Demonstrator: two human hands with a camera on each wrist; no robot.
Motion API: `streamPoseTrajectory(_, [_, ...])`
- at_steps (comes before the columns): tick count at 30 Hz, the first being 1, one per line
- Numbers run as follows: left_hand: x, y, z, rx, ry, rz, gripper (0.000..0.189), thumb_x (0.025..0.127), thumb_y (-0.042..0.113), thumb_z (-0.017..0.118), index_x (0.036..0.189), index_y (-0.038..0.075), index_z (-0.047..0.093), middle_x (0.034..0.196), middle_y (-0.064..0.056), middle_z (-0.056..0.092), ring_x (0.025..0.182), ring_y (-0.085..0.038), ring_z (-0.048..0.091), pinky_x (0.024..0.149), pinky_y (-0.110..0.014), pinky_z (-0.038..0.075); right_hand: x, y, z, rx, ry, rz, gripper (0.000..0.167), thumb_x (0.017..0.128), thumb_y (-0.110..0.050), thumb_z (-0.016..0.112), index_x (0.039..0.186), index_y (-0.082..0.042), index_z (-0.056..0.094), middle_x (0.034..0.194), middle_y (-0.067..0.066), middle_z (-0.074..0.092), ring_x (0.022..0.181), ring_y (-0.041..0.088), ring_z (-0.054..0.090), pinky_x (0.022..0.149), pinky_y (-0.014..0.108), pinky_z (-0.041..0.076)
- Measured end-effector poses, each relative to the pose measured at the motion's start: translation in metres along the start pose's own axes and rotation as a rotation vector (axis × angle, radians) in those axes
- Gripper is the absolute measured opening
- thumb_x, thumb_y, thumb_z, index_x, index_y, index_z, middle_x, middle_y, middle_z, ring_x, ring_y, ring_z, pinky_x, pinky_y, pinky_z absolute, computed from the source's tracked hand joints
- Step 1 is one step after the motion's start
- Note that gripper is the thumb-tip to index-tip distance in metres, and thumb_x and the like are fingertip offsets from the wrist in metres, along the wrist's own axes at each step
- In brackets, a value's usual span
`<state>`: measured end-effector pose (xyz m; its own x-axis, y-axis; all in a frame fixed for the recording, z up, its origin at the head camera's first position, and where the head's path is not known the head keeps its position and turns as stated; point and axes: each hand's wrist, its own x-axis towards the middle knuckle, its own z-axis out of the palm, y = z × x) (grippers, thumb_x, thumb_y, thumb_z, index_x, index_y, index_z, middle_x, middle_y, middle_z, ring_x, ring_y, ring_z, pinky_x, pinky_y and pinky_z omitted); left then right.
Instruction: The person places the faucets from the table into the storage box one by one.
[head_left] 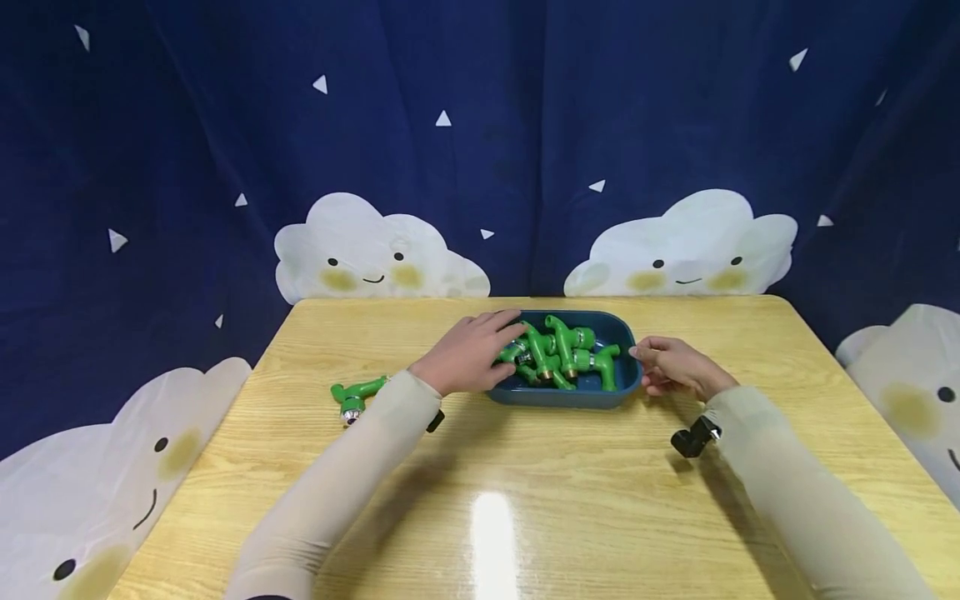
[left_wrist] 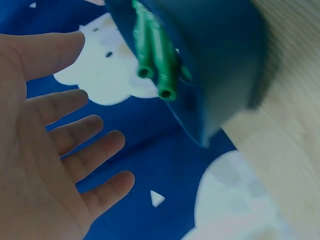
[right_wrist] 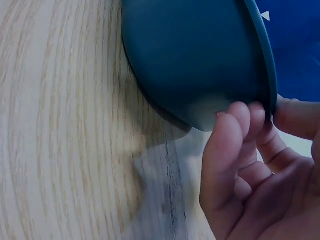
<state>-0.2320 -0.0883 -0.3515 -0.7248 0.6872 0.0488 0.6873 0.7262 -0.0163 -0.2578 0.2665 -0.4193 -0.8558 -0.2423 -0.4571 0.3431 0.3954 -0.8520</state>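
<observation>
A dark blue plastic bin [head_left: 555, 398] holds several green taps [head_left: 562, 337] with brass-coloured and silvery fittings. Over its left end reaches my left hand [head_left: 468, 350]; in the left wrist view that hand [left_wrist: 55, 135] has its fingers spread and nothing in the palm, with the bin wall [left_wrist: 230, 55] beyond. My right hand [head_left: 678, 367] is at the bin's right end. In the right wrist view, thumb and fingertips of the right hand [right_wrist: 255, 175] pinch the rim of the bin [right_wrist: 195, 55].
One more green tap [head_left: 356, 396] lies on the wooden table [head_left: 570, 492], left of the bin and partly behind my left sleeve. A dark blue curtain [head_left: 510, 150] with white clouds hangs behind the table's far edge.
</observation>
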Motion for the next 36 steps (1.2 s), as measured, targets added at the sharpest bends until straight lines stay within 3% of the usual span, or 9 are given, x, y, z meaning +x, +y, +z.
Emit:
streamPoseTrajectory(6, [-0.014,-0.012,0.011,-0.072,-0.055,-0.065,0.063,0.097,0.036,0.061,0.153,0.014,0.04,0.163,-0.009,0.03,0.145,-0.031,0.041,0.113,-0.053,0.039,-0.003,0.006,-0.003,-0.008,0.003,0.018,0.025,0.105,-0.032,0.047,0.109,-0.007,0.05,0.08,-0.004,0.056,0.066,0.005,0.061,0.063,0.023,0.058])
streamPoseTrajectory(10, [-0.027,-0.023,0.014,-0.093,-0.057,-0.113,0.063,0.097,0.036,0.062,0.152,0.014,0.04,0.163,-0.009,0.03,0.145,-0.032,0.04,0.113,-0.054,0.038,-0.001,0.005,-0.002,0.011,0.003,0.008,0.025,0.105,-0.034,0.048,0.106,-0.009,0.051,0.076,-0.005,0.057,0.063,0.005,0.061,0.063,0.024,0.058])
streamPoseTrajectory(24, [-0.095,-0.064,0.026,-0.097,-0.036,-0.229,0.065,0.093,0.03,0.068,0.149,0.007,0.044,0.159,-0.017,0.036,0.138,-0.041,0.046,0.107,-0.059,0.043,0.002,0.003,0.004,-0.005,0.029,-0.012,0.025,0.104,-0.037,0.048,0.102,-0.012,0.052,0.072,-0.003,0.058,0.063,0.007,0.06,0.063,0.024,0.058])
streamPoseTrajectory(33, [-0.115,-0.077,0.033,-0.161,0.005,-0.276,0.065,0.091,0.026,0.07,0.146,0.002,0.046,0.156,-0.022,0.038,0.138,-0.045,0.045,0.11,-0.059,0.04,0.003,0.004,0.003,-0.002,0.035,-0.01,0.023,0.105,-0.035,0.047,0.1,-0.013,0.051,0.071,-0.004,0.058,0.062,0.007,0.059,0.063,0.024,0.058])
streamPoseTrajectory(36, [-0.122,-0.081,0.035,-0.157,-0.009,-0.303,0.063,0.091,0.025,0.069,0.146,0.002,0.047,0.155,-0.023,0.04,0.136,-0.046,0.046,0.108,-0.061,0.04,0.002,0.005,0.003,-0.011,0.036,-0.004,0.025,0.105,-0.035,0.046,0.103,-0.01,0.05,0.072,-0.003,0.058,0.064,0.007,0.06,0.064,0.024,0.058])
